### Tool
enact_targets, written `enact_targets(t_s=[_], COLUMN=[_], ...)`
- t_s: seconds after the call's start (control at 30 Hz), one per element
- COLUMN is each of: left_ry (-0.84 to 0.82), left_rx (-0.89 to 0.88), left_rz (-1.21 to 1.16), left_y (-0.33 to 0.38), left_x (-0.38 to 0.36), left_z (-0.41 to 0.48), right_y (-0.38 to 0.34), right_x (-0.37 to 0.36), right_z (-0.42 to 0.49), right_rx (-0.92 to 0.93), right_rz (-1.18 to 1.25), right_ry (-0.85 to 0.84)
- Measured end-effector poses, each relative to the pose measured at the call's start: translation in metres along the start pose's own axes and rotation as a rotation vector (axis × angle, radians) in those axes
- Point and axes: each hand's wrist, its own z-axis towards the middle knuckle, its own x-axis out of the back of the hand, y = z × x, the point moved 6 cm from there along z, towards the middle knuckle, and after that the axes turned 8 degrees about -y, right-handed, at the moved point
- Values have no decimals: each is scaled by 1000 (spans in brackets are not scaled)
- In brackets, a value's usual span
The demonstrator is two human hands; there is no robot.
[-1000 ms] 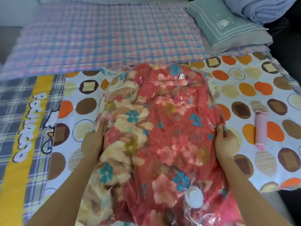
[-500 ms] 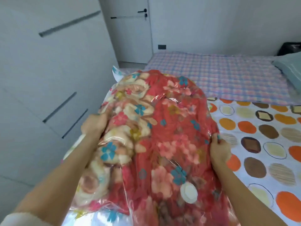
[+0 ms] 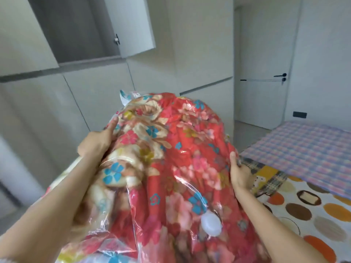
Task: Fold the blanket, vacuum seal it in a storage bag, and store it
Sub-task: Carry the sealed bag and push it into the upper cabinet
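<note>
Blanket, red with pink, cream and blue flowers, is packed inside a clear storage bag. We find the bundle held between both hands across the centre and lower centre of the frame. The plastic lies creased and tight over the fabric, and a round white valve sits on the bag's upper face at lower centre.

The left hand, at centre left, grips the bag's left edge. Its thumb lies along the top face and its fingers curl under, out of sight. The right hand, right of centre, grips the right edge the same way, thumb on top and fingers wrapped beneath. Both forearms run in from the bottom corners.

Behind the bundle we note pale wardrobe fronts filling the left and middle of the frame. At upper left a high compartment stands open, its door panel swung outward. At upper right is a closed room door with a dark handle.

At the right edge lies a bed: a spotted sheet at lower right and a checked cloth above it. The bundle hangs just left of the bed; whether it touches the bed we cannot tell.
</note>
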Motion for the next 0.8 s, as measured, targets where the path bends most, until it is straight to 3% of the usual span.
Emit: enact_targets(t_s=[0.13,0.37,0.8], left_ry=[116,319,566], left_rx=[77,65,74], left_rz=[-46,-69,62], left_y=[-12,12,77], left_x=[64,157,299], left_z=[-23,-62,-35], right_y=[-65,-151,-322], right_x=[-14,-28,-67], right_z=[4,0,1], right_rx=[126,300,462], right_rz=[6,92,274], right_ry=[-142,-331,-462])
